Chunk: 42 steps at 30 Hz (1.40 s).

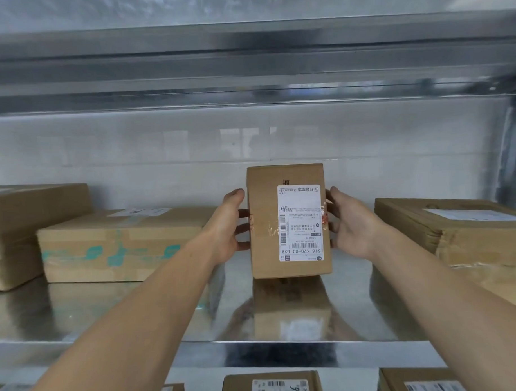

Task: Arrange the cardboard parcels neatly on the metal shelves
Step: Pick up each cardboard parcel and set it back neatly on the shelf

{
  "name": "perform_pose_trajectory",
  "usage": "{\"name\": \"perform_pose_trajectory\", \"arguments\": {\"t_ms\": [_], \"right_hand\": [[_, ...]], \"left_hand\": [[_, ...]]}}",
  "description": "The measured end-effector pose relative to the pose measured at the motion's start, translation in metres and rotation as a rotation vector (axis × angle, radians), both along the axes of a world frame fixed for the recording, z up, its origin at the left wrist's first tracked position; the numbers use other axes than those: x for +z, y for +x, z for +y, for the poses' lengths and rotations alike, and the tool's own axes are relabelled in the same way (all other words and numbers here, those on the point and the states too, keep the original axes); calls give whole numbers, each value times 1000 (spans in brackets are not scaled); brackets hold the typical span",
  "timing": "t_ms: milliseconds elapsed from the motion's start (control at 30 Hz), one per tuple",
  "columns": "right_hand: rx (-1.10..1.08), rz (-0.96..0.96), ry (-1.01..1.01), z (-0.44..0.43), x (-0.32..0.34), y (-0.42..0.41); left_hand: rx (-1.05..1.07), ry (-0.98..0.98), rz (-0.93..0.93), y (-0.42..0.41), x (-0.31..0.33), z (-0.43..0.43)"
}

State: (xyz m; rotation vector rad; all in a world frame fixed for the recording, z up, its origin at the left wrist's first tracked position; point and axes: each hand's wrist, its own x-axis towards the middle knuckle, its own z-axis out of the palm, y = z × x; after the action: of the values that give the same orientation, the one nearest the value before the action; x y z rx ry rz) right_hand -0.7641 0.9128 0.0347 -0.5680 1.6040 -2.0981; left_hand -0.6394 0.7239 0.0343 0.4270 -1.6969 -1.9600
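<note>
Arms stretch forward from the lower corners, both bare to the elbow, and meet at a small parcel (pixel 288 220) standing on end near the middle of the metal shelf (pixel 354 309). The left hand (pixel 227 225) grips its left side with fingers curled against the cardboard, and the right hand (pixel 351 224) clasps the right side the same way. The white label (pixel 300 223) faces the camera, printed upside down. The parcel's lower edge meets its own reflection in the shiny shelf.

A white tiled wall (pixel 162 157) stands behind, and an upper shelf (pixel 246 64) runs overhead. To the left lies a teal-taped parcel (pixel 118 244), just beside a large parcel (pixel 24 232). To the right rests a flat parcel (pixel 456 226). Bare metal shows on either side of the small parcel and in front of it, up to the shelf's front lip. Below, more labelled boxes (pixel 270 386) sit on a lower level.
</note>
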Motion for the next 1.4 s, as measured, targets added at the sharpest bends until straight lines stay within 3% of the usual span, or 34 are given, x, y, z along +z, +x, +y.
{"name": "perform_pose_trajectory", "arguments": {"t_ms": [467,667,1400], "right_hand": [[-150,54,78,-13,8,1],[-78,12,25,-21,-1,-8],[-18,46,138,-9,5,-10]], "left_hand": [[-105,-13,20,4,5,4],[-111,-26,6,0,3,5],[-89,-92,-6,0,10,0]]}}
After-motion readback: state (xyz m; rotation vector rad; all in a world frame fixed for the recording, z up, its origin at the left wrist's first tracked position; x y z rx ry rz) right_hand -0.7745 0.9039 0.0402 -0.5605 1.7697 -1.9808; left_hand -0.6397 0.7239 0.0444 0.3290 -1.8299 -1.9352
